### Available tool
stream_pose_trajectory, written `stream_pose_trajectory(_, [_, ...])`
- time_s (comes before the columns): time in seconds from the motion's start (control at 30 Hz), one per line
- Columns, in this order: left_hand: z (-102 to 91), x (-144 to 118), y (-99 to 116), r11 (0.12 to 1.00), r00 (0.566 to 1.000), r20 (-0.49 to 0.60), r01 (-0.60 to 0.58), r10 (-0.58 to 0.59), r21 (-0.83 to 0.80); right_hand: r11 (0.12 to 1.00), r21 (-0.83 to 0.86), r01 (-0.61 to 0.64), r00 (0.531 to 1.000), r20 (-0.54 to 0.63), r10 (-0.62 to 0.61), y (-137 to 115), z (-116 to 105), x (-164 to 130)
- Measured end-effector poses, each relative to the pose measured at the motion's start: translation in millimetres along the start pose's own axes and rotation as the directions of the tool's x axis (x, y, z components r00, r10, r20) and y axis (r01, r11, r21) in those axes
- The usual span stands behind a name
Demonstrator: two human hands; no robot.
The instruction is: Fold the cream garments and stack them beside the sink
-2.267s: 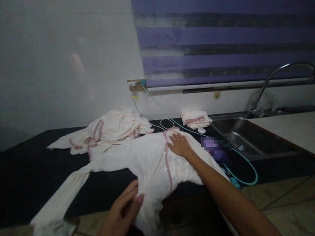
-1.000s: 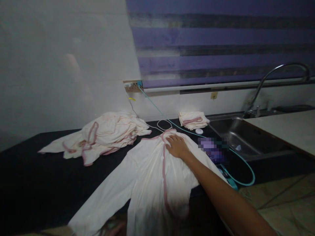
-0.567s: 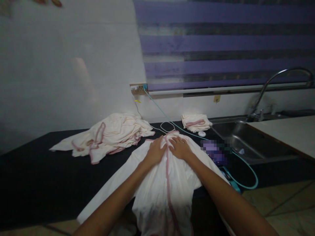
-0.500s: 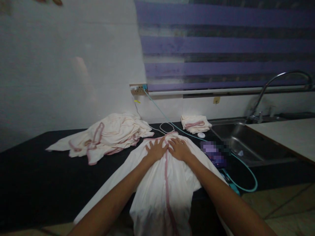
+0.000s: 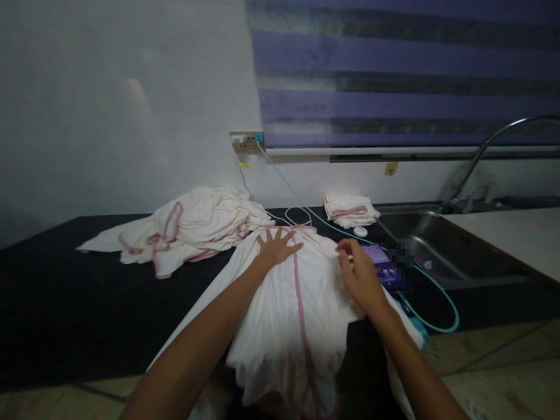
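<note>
1. One white garment (image 5: 321, 280) lies before us across the black tabletop (image 5: 87, 309), its lower part hanging over the near edge and its pink trim (image 5: 301, 315) running down the front.

2. Our left hand (image 5: 275, 249) rests palm down on the garment's far end, fingers fanned wide, thumb reaching the trim.

3. Our right hand (image 5: 359, 274) is at the garment's right side, fingers curled toward the thumb; we cannot tell whether the fingertips pinch cloth.

4. Left of us, on the far side, a crumpled heap (image 5: 210, 219) of white, pink-edged cloth sits by the wall (image 5: 131, 134).

5. Far right of the garment we see a folded white bundle (image 5: 350, 209), with a round white object (image 5: 360, 232) just on its near side.

6. Beside our right hand lies a lit screen (image 5: 384, 273), partly blurred out; a teal cable (image 5: 289, 186) stretches from the wall socket (image 5: 247, 143) toward the right.

7. A steel sink (image 5: 441, 254) and curved faucet (image 5: 480, 147) stand at right, below a purple striped blind (image 5: 394, 55).
</note>
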State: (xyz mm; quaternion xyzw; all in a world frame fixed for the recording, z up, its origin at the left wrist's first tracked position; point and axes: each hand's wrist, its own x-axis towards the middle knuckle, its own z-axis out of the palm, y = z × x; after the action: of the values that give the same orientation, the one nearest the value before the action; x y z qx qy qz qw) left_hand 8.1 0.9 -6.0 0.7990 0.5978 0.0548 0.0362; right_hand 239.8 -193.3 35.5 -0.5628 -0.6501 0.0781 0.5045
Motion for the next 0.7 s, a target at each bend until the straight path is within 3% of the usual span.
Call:
stream_pose_trajectory(0.1, [1.0, 0, 0, 1.000, 1.000, -0.007, 0.005, -0.005, 0.000, 0.968, -0.100, -0.232, 0.972, -0.004, 0.233, -13, -31, -88])
stream_pose_trajectory(0.2, [-0.5, 0, 1, 1.000, 1.000, -0.008, 0.010, -0.010, -0.007, 0.928, -0.234, -0.288, 0.957, -0.052, 0.284, -19, -27, -148])
stream_pose_trajectory(0.3, [-2.8, -1, 2, 1.000, 1.000, -0.011, 0.017, -0.017, -0.011, 0.911, -0.344, -0.228, 0.973, -0.104, 0.204, -30, -4, -156])
stream_pose_trajectory(0.4, [-4.6, -2, 3, 1.000, 1.000, -0.005, 0.020, -0.020, -0.010, 0.919, -0.358, -0.162, 0.985, -0.010, 0.170, -44, 10, -139])
stream_pose_trajectory(0.47, [-5.2, -3, 4, 1.000, 1.000, -0.001, 0.023, -0.023, -0.011, 0.947, -0.266, -0.181, 0.982, 0.004, 0.189, -50, 8, -132])
stream_pose_trajectory(0.53, [-5.6, -3, 4, 1.000, 1.000, -0.002, 0.015, -0.015, -0.011, 0.956, -0.090, -0.278, 0.960, 0.006, 0.279, -51, -1, -131])
stream_pose_trajectory(0.6, [-6.0, -4, 3, 1.000, 1.000, -0.002, 0.006, -0.006, -0.013, 0.879, 0.134, -0.457, 0.889, 0.041, 0.456, -49, -14, -134])
stream_pose_trajectory(0.7, [-6.9, -4, 4, 1.000, 1.000, 0.000, 0.006, -0.006, -0.015, 0.568, 0.439, -0.696, 0.675, 0.131, 0.726, -46, -31, -137])
